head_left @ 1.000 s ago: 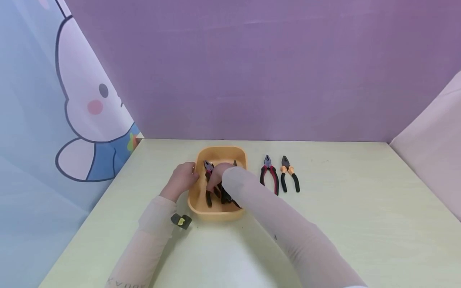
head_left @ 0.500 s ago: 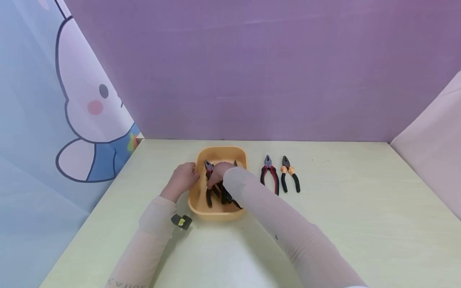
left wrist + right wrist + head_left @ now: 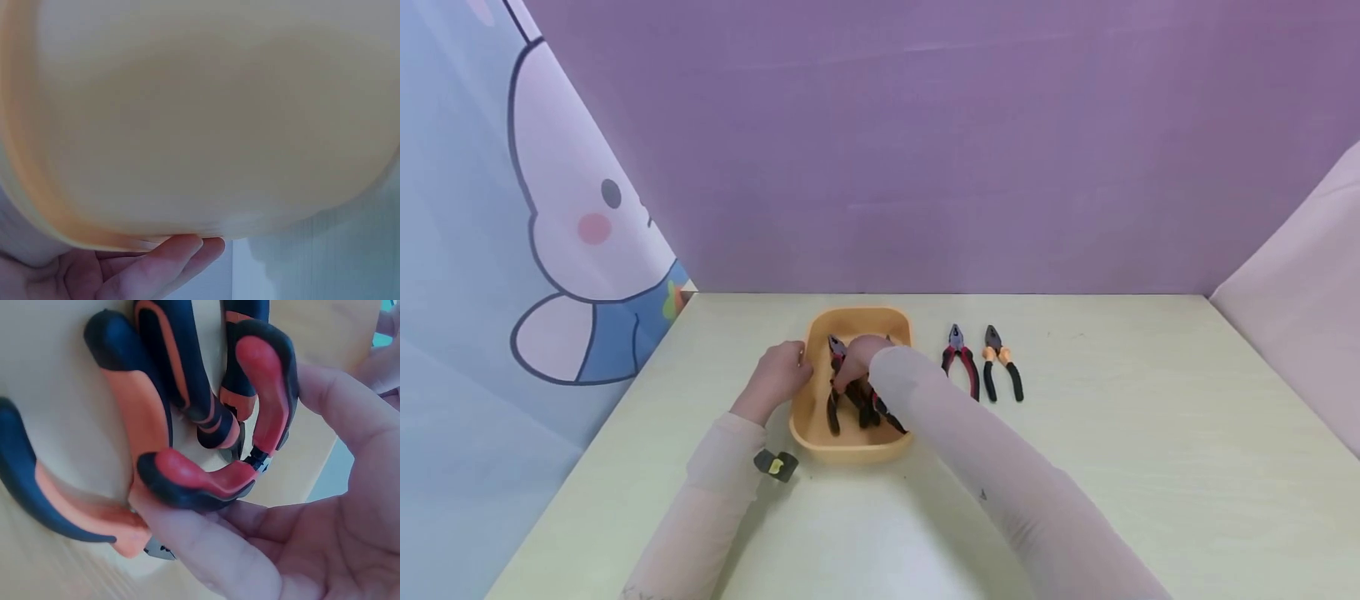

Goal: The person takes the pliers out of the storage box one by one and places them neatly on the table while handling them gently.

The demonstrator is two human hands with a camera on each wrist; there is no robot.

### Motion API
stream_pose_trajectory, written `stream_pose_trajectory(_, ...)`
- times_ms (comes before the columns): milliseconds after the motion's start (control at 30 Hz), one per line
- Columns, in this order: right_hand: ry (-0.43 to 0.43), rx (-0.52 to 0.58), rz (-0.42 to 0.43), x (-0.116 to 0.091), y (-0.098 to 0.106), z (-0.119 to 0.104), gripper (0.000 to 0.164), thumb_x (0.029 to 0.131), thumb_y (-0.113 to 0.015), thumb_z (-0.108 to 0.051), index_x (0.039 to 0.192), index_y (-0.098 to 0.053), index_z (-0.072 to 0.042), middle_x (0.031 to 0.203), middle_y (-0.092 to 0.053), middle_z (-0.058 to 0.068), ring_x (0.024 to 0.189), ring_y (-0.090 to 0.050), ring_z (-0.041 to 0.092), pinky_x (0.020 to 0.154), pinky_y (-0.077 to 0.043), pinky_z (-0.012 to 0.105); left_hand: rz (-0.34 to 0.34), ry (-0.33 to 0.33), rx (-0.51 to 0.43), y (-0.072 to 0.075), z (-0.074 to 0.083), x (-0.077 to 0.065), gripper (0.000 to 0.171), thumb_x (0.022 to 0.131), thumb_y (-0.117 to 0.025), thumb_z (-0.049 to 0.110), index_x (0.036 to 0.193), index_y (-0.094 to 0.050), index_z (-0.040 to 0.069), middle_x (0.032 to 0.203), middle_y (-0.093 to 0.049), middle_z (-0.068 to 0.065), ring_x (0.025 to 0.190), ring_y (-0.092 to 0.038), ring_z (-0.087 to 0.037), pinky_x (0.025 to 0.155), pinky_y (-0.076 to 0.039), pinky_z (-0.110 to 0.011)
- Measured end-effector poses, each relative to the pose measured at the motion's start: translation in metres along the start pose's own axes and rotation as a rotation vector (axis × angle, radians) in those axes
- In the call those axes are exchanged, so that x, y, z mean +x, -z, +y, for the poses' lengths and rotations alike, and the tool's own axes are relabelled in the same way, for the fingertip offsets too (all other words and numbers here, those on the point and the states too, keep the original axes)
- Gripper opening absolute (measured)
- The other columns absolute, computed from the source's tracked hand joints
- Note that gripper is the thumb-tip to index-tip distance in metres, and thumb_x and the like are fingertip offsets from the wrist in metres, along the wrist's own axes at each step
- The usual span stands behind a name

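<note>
My left hand (image 3: pixel 778 377) grips the left rim of an orange-yellow plastic basket (image 3: pixel 850 455); in the left wrist view its fingertips (image 3: pixel 181 244) rest against the basket's wall. Inside the basket, my right hand (image 3: pixel 859 360) holds pliers with red-and-black handles (image 3: pixel 265 387), the thumb against one handle and a finger along the other. Their head is mostly hidden. Around them lie other tools with orange-and-black handles (image 3: pixel 140 409), partly overlapping. Another pair of pliers (image 3: pixel 837 346) lies along the basket's left side, its head toward the back.
Right of the basket, red-and-black pliers (image 3: pixel 956 350) and orange-and-black pliers (image 3: pixel 993 342) lie side by side on the pale table (image 3: pixel 1120 433). My right sleeve passes just in front of the red pair. A purple backdrop (image 3: pixel 880 150) stands behind the table.
My right hand has shifted slightly right inside the basket, and a red-and-black handle now shows below it. The left hand keeps its hold on the rim.
</note>
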State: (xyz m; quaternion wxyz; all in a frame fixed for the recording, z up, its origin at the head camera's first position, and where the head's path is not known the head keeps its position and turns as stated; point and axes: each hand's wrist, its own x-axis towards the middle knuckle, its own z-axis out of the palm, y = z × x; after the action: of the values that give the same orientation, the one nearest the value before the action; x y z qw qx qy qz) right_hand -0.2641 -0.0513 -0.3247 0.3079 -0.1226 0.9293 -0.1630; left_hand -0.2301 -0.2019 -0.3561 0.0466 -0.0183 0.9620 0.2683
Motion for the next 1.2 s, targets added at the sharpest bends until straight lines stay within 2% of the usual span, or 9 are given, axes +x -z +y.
stream_pose_trajectory(267,-0.034,-0.010,0.013,-0.002,0.005,-0.003,0.023,0.079,-0.070,-0.036,0.082,-0.068,-0.013,0.086,-0.064,0.002,0.077,-0.057,0.017,0.066,-0.049,0.031,0.002,0.003,0.006,0.000,0.000,0.000,0.008,0.088,-0.049,0.005,0.086,-0.054,0.000,0.073,-0.053,-0.010,0.063,-0.051,-0.019,0.053,-0.043,-0.026)
stream_pose_trajectory(400,0.012,-0.071,0.045,-0.008,0.007,-0.004,0.022,0.078,-0.069,-0.035,0.080,-0.069,-0.013,0.086,-0.064,0.001,0.072,-0.055,0.015,0.060,-0.046,0.027,0.014,-0.009,0.015,0.000,-0.001,0.000,0.009,0.088,-0.048,0.005,0.086,-0.055,-0.001,0.072,-0.053,-0.010,0.063,-0.051,-0.020,0.053,-0.044,-0.026)
stream_pose_trajectory(600,0.037,-0.047,0.077,-0.012,0.013,-0.008,0.028,0.078,-0.073,-0.034,0.095,-0.068,-0.013,0.100,-0.062,0.000,0.085,-0.057,0.015,0.072,-0.050,0.029,0.015,-0.021,0.016,0.000,-0.003,0.000,0.009,0.088,-0.049,0.005,0.087,-0.056,-0.001,0.072,-0.054,-0.009,0.063,-0.051,-0.020,0.053,-0.043,-0.027)
stream_pose_trajectory(700,0.049,-0.053,0.079,-0.012,0.016,-0.008,0.028,0.077,-0.074,-0.034,0.094,-0.068,-0.013,0.100,-0.062,0.000,0.090,-0.058,0.016,0.076,-0.050,0.031,0.009,-0.014,0.010,-0.001,-0.003,0.001,0.012,0.088,-0.049,0.006,0.091,-0.057,-0.002,0.075,-0.056,-0.010,0.064,-0.052,-0.020,0.054,-0.044,-0.027)
stream_pose_trajectory(933,0.065,-0.156,0.114,-0.017,0.024,-0.003,0.026,0.077,-0.072,-0.036,0.090,-0.070,-0.013,0.105,-0.062,0.000,0.086,-0.054,0.015,0.071,-0.049,0.027,-0.004,0.004,-0.008,-0.001,-0.002,0.001,0.017,0.089,-0.047,0.005,0.098,-0.058,-0.005,0.078,-0.058,-0.012,0.066,-0.054,-0.020,0.055,-0.046,-0.027)
stream_pose_trajectory(1200,0.050,-0.196,0.132,-0.025,0.034,0.003,0.027,0.076,-0.072,-0.040,0.089,-0.069,-0.017,0.108,-0.061,-0.001,0.088,-0.056,0.016,0.067,-0.049,0.028,0.024,-0.029,0.006,-0.001,-0.003,0.001,0.013,0.087,-0.048,0.004,0.091,-0.058,-0.003,0.074,-0.056,-0.010,0.064,-0.053,-0.020,0.054,-0.045,-0.027)
